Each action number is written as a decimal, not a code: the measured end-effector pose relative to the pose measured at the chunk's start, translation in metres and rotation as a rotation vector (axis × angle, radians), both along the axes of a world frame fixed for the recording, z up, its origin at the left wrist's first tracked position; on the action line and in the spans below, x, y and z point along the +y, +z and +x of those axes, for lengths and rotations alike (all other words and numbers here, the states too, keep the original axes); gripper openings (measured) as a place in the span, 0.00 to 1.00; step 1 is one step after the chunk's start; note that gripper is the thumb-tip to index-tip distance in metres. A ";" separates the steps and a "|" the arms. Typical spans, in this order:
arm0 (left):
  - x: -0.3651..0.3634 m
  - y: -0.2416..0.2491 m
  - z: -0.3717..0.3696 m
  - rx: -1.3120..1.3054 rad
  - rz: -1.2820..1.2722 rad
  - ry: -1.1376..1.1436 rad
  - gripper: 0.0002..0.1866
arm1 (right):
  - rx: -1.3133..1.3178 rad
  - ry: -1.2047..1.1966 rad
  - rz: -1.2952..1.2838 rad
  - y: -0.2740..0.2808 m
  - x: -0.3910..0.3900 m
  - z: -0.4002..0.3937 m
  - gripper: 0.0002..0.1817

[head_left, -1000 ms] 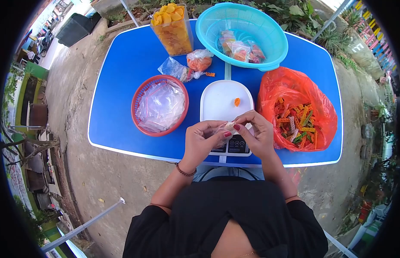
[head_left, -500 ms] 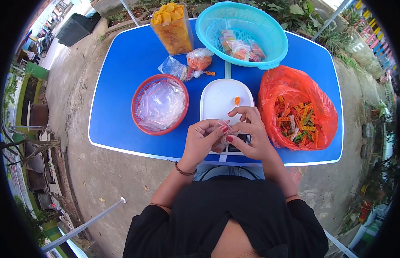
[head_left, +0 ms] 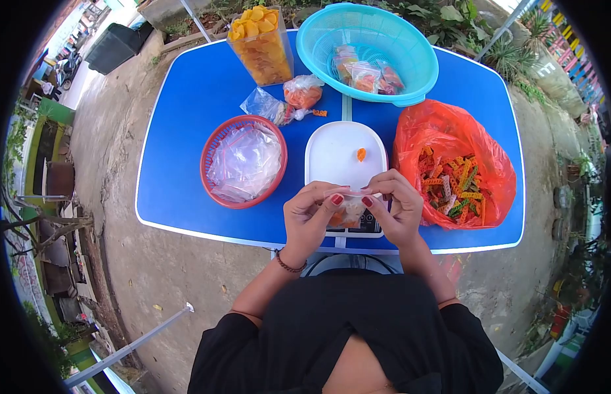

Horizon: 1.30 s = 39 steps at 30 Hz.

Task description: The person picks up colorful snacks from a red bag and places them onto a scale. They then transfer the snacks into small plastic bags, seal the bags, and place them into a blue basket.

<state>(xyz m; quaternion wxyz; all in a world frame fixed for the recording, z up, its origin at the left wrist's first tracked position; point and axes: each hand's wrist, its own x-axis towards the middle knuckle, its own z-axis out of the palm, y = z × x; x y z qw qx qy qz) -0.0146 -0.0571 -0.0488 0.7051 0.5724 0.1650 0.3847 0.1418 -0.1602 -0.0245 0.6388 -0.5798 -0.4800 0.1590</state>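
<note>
Both hands pinch the top edge of a small clear zip bag (head_left: 348, 213) with orange pieces inside. My left hand (head_left: 310, 213) grips its left corner between thumb and fingers; my right hand (head_left: 396, 207) grips the right corner the same way. The bag hangs over the near end of a white kitchen scale (head_left: 331, 148), partly hiding its dark display. One orange snack piece (head_left: 361, 154) lies on the scale's platform.
Left of the scale stands a red basket (head_left: 283, 164) of clear bags. A red plastic bag (head_left: 414, 134) of colourful snacks sits right. Behind are a turquoise basket (head_left: 312, 49) with filled packets, a chip container (head_left: 262, 56) and a small knotted bag (head_left: 304, 93) on the blue table (head_left: 177, 131).
The hands have spread apart along the bag's top edge, stretching it straight between them. My right hand's fingers, raised and loose before, now pinch the right corner.
</note>
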 end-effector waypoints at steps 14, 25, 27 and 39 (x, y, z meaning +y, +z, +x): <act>0.000 0.024 0.002 0.227 0.583 0.119 0.03 | -0.489 -0.060 0.144 0.007 0.005 -0.002 0.09; 0.013 0.040 -0.006 0.345 0.949 0.137 0.07 | -0.742 -0.107 0.071 0.006 0.004 -0.003 0.08; 0.024 0.047 -0.013 0.382 1.016 0.104 0.07 | -0.755 -0.070 0.044 0.007 0.002 0.001 0.08; 0.010 0.047 -0.007 0.310 0.601 0.005 0.02 | -0.427 0.184 -0.133 0.031 -0.005 0.010 0.06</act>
